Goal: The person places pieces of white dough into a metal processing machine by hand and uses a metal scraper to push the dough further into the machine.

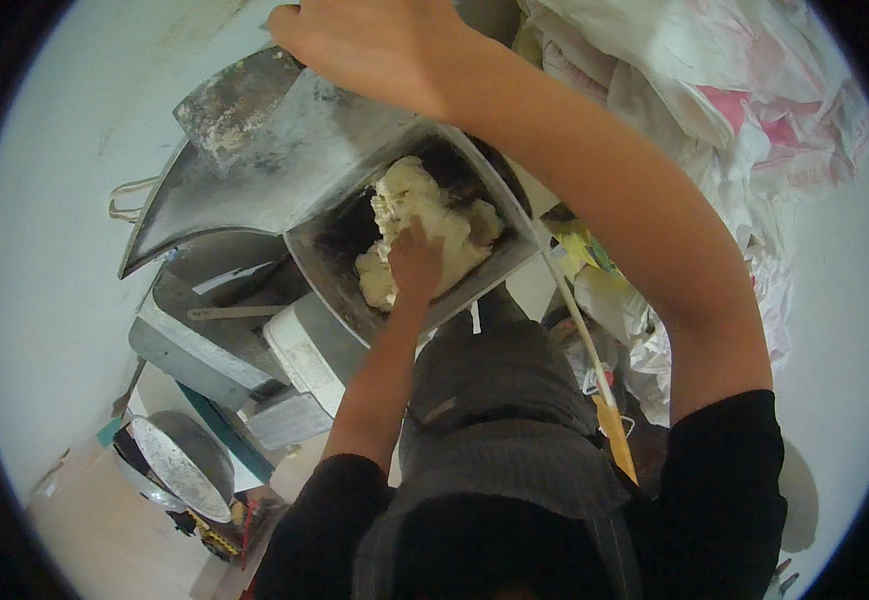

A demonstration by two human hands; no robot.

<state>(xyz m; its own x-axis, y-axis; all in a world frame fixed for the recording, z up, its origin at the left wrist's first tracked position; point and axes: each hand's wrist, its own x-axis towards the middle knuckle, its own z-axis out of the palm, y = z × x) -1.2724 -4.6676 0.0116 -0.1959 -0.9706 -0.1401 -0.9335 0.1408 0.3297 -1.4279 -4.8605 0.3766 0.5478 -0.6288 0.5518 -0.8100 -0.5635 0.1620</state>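
Note:
A lump of pale dough [434, 217] lies in a square metal trough [412, 330] with dark, stained inner walls. My left hand [415, 259] reaches into the trough and rests on the dough, its fingers apart and partly sunk against the surface. Above and beyond the trough, my right hand [363, 45] is raised near the top edge of the picture, over a floury, curved metal panel [277, 142]. That hand is partly cut off by the picture's edge, so whether its fingers hold anything cannot be told.
At the left, a grey metal container [201, 360] has a flat stick [235, 313] across it. Metal bowls [186, 457] stand lower left, near a pale wall. On the right are piled white plastic sacks [704, 150] and a pole [580, 330] with a yellow lower part.

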